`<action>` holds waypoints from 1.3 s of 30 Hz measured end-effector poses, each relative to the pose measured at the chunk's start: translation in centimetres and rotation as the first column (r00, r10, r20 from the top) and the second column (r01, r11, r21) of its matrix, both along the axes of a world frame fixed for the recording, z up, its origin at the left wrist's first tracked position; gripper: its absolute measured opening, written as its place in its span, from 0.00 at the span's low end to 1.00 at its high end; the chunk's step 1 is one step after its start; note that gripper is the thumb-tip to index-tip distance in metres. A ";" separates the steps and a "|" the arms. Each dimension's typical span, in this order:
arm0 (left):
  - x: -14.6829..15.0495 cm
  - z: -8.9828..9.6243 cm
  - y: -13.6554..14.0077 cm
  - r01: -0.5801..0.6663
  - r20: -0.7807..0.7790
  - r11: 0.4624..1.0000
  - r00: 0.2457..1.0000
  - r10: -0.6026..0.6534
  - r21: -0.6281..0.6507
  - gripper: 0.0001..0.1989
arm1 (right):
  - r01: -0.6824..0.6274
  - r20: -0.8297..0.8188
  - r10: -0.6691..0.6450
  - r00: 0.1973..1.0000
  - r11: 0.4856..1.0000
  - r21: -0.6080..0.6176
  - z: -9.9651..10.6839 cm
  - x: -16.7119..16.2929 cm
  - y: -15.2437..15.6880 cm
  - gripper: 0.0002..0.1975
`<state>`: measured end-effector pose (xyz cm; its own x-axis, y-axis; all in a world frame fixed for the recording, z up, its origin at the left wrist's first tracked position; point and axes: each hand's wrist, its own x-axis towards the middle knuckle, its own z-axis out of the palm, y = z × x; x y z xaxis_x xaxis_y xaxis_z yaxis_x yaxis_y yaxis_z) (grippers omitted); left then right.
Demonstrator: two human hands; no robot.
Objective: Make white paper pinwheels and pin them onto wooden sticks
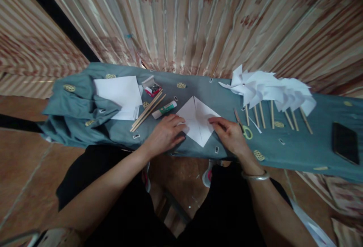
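Note:
A square of white paper [195,124] lies turned like a diamond in front of me, with cuts or dark lines running in from its top and bottom corners. My left hand [167,133] holds its left corner, fingers bent over the edge. At the right corner, my right hand [229,133] pinches the sheet between thumb and fingers. A glue stick [164,110] lies just beyond my left hand. Scissors with yellow-green handles [246,131] rest beside my right hand.
Wooden sticks [148,111], an open small red-and-white box [152,87] of metal pins and a stack of white paper [119,92] lie on the left. Several white paper pinwheels [266,86] on sticks stand right. A phone [345,143] lies near the cloth-covered table's [312,148] right end.

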<state>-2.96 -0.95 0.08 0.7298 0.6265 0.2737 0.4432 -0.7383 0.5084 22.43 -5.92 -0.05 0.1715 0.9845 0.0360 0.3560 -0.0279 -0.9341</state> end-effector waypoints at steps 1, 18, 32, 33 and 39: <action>0.7 -0.2 -0.5 0.043 -0.023 0.999 0.999 -0.043 -0.002 0.13 | -0.025 0.033 0.025 0.999 1.000 0.013 -0.1 0.0 -0.2 0.08; 3.3 -1.4 -0.6 0.072 0.046 0.996 0.996 -0.074 0.046 0.11 | -0.288 0.279 0.272 0.921 0.957 0.017 -1.2 0.2 -1.4 0.18; 3.8 -1.8 -0.1 -0.097 0.096 0.987 0.989 0.110 -0.130 0.09 | -0.016 0.261 -0.016 0.965 0.993 0.117 -1.9 -2.7 0.1 0.05; 3.8 -1.8 -0.2 -0.100 0.091 0.985 0.989 0.113 -0.137 0.09 | -0.012 0.283 -0.024 0.959 0.992 0.125 -1.9 -2.7 0.2 0.04; 3.7 -1.7 -0.1 -0.075 0.096 0.988 0.992 0.088 -0.134 0.10 | -0.021 0.365 -0.028 0.930 0.991 0.130 -1.7 -3.0 0.3 0.04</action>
